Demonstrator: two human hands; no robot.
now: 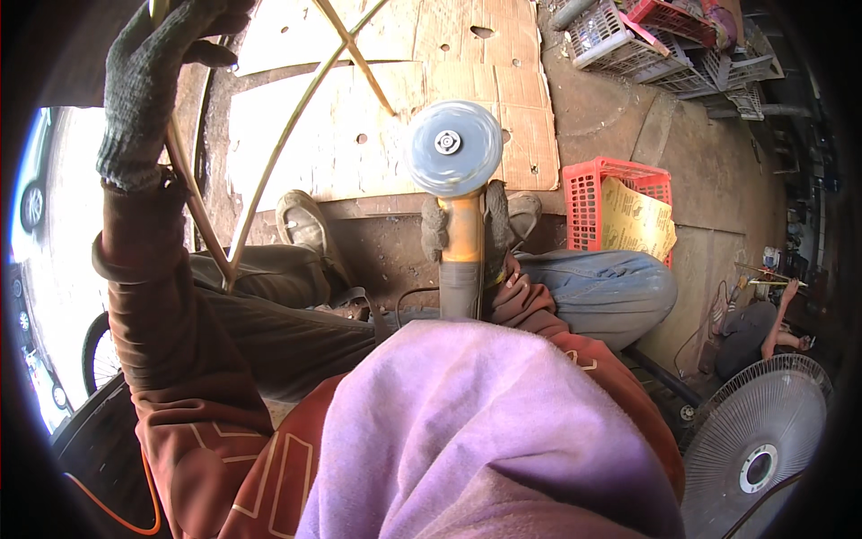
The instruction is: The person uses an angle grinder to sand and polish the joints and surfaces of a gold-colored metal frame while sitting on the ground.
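Grinder [462, 235] sits grasped in the gloved right hand [496, 226]; left hand [148, 85] raised beside a metal rod [198, 208], grip unclear.

Grinder [462, 235] — left of crate [583, 208].

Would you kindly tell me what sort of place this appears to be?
Probably a workshop, perhaps for metalwork, open to the outdoors: there is a yellow angle grinder, thin golden-brown rods, and cars outside at the left.
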